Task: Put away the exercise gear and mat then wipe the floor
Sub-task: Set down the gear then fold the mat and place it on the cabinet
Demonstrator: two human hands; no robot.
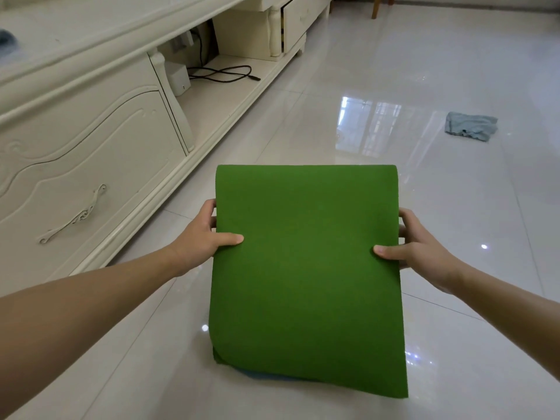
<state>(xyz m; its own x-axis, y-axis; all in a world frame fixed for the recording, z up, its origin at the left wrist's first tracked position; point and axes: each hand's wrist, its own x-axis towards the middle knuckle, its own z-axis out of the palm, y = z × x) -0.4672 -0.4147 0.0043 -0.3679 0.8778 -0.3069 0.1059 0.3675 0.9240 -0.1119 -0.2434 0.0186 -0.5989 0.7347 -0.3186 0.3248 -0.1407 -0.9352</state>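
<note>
Both hands grip the green mat (306, 268) by its side edges, left hand (206, 237) and right hand (418, 253), thumbs on top; its lower end hangs above the tiled floor (394, 71), well short of a grey cloth (471, 126).

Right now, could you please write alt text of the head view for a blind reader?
The left hand and right hand grip the side edges of a doubled-over green mat over a glossy white floor. A cream cabinet lines the left; a grey-blue cloth lies far right.
</note>
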